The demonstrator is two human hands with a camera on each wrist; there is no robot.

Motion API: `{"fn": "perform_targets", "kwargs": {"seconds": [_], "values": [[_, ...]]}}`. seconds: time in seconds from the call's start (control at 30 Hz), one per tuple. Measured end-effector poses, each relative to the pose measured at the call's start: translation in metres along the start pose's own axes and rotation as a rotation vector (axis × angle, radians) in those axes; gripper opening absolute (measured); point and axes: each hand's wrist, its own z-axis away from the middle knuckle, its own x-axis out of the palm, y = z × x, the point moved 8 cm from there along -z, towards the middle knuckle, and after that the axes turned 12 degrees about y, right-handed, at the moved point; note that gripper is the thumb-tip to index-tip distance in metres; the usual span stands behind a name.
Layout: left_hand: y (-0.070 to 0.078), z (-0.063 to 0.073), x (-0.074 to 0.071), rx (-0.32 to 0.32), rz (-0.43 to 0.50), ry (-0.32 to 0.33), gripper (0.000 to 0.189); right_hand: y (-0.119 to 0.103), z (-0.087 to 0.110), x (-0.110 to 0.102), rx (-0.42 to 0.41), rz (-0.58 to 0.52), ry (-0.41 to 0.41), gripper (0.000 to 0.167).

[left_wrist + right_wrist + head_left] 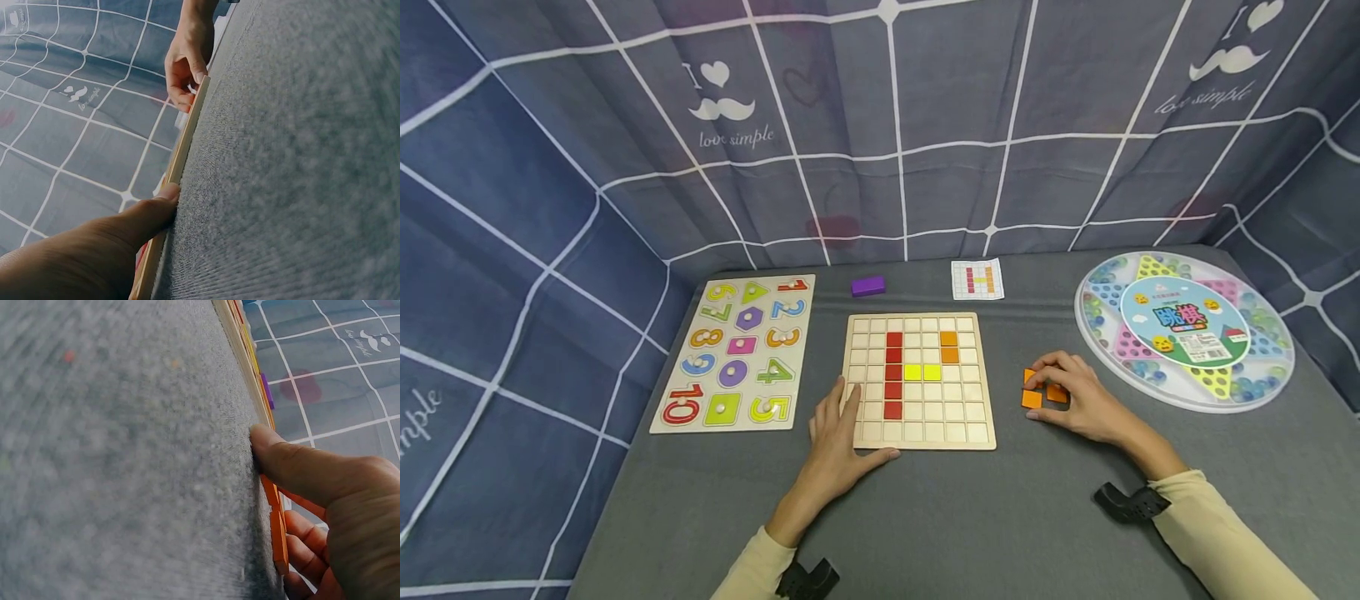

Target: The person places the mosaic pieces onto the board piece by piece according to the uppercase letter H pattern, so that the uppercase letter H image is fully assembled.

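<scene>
A wooden grid board (951, 433) lies in the middle of the table, holding a column of several red tiles (892, 372), two yellow tiles (922, 372) and two orange tiles (950, 347). My left hand (835, 454) rests at the board's lower left corner, fingers extended along the left side and thumb against the front edge. To the right of the board, my right hand (1078, 400) bends over a small group of loose orange tiles (279, 544). Its thumb and index finger pinch the front-left orange tile (1032, 400), while the other fingers partly hide the rest.
Behind the board lie a purple block (868, 287) and a small pattern card (977, 280). A number-and-shape puzzle board (741, 350) is at left. A round Chinese checkers board (1183, 333) stands at right, near my right hand. Patterned cloth (850, 200) hangs behind the table.
</scene>
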Motion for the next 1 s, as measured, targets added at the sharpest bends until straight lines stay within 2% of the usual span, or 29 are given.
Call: {"fn": "perform_targets", "kwargs": {"seconds": [1.0], "values": [[0.0004,0.0,-0.0003,0.014,-0.009,0.012,0.11,0.0,-0.0001,0.0001,0.014,-0.009,0.0,0.033]]}}
